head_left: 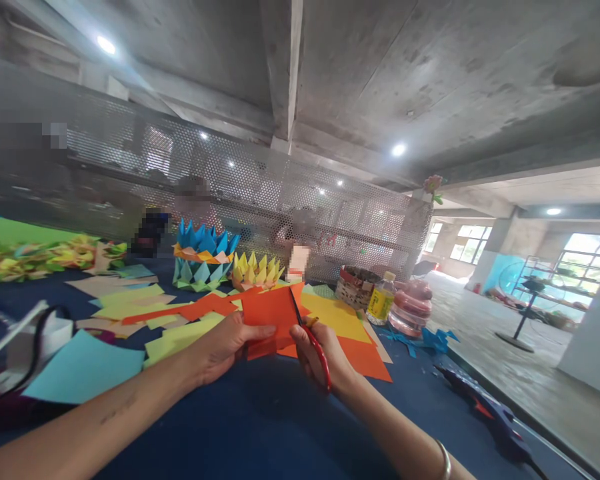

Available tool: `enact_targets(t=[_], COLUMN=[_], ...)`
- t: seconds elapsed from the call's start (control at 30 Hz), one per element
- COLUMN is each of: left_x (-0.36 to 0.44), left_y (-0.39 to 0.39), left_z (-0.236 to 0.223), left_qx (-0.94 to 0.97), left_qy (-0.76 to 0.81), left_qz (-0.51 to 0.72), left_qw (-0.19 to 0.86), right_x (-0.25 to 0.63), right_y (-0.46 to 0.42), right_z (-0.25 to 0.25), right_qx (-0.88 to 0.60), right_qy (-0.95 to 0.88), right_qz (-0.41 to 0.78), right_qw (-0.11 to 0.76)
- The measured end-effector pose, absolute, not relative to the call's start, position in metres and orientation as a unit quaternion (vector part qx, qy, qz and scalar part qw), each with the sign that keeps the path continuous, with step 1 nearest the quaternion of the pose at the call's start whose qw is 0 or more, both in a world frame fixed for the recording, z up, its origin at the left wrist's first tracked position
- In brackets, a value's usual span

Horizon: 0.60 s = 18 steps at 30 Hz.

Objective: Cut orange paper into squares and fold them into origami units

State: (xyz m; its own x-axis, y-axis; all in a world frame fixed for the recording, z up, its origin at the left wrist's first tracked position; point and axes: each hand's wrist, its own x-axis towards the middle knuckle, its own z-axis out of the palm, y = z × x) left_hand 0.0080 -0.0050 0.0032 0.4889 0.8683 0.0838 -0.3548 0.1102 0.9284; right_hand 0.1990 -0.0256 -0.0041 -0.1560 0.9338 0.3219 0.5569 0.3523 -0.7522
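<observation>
Over a blue tabletop point(230, 433), paper point(265, 308) is pinched in the left hand point(223, 348) and cut with scissors point(324, 363) gripped in the right hand point(336, 355) — steady tension is needed.

The table point(250, 427) is navy, the orange sheet point(267, 317) plain, the scissors point(324, 363) red-handled, the turquoise sheet point(87, 370) toward the left edge pale, the folded-paper stack point(205, 257) near the far edge banded blue, orange and green, and the glue gun point(493, 413) by the right edge dark blue with red.
</observation>
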Motion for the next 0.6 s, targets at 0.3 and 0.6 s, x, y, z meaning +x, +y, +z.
enact_targets(t=[0.3,0.6], left_x=[0.01,0.013], left_y=[-0.01,-0.017], left_z=[0.007,0.011], left_qx=[0.489,0.492], left_qy=[0.259,0.273], left_qz=[0.438,0.424], left_qw=[0.708,0.71], right_x=[0.2,0.199], right_y=[-0.026,-0.028], right_z=[-0.001,0.001], right_qx=[-0.519,-0.521], right_qy=[-0.727,-0.718], right_qz=[0.237,0.229], right_qw=[0.381,0.401])
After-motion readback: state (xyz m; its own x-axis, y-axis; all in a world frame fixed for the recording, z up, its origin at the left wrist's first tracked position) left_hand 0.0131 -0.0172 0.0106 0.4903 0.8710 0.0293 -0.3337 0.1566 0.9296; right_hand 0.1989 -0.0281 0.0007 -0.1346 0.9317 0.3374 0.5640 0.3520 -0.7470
